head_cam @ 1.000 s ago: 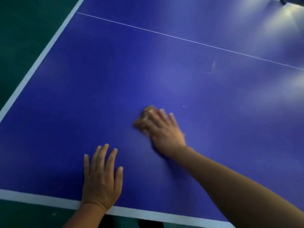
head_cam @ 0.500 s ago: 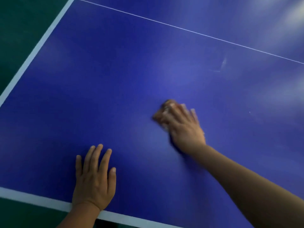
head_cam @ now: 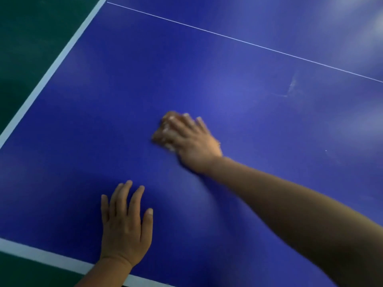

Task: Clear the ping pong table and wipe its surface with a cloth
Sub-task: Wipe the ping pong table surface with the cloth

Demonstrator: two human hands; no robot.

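Head view, looking down on a blue table (head_cam: 103, 121) with white edge bands and a thin white centre line (head_cam: 248, 43) running across its far part. Left hand (head_cam: 124, 228) lies palm down near the near edge band, fingers straight and slightly spread, flat on the surface, holding nothing. Right arm reaches forward from the lower right, forearm extended over the table. Right hand (head_cam: 192, 141) sits about mid-surface, palm down, fingers bent over a small bunched cloth (head_cam: 163, 131); grip is closed on the cloth and presses it to the table. Cloth looks brownish with pale patches, crumpled, showing only past the fingertips on the hand's left side; blurred, so its weave and edges cannot be told. Faint whitish smear (head_cam: 292, 85) marks the surface beyond and right of the right hand. Dark green floor (head_cam: 31, 38) at left.
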